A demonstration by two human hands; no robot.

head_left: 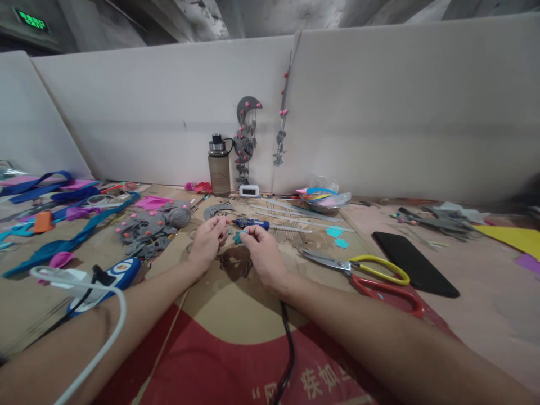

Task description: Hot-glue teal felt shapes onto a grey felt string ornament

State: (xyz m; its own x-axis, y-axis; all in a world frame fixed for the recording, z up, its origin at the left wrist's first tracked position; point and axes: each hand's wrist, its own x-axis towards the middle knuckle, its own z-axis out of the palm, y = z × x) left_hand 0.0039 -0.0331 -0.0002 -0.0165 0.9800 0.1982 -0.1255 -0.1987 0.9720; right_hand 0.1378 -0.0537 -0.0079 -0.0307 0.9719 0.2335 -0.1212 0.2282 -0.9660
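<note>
My left hand [207,241] and my right hand [262,250] meet over the middle of a cardboard sheet [236,304]. The right hand's fingers are closed round a small blue glue gun [252,224], whose black cord [289,349] runs back toward me. The left hand's fingers are pinched together just left of the gun's tip. A small teal cut-out [237,238] sits between the two hands; which hand pinches it I cannot tell.
Scissors with yellow and red handles [371,273] lie right of my hands, next to a black phone [413,256]. Grey felt pieces and a yarn ball [179,215] lie at the left, with blue ribbons [63,242]. A bottle [219,166] stands at the back wall.
</note>
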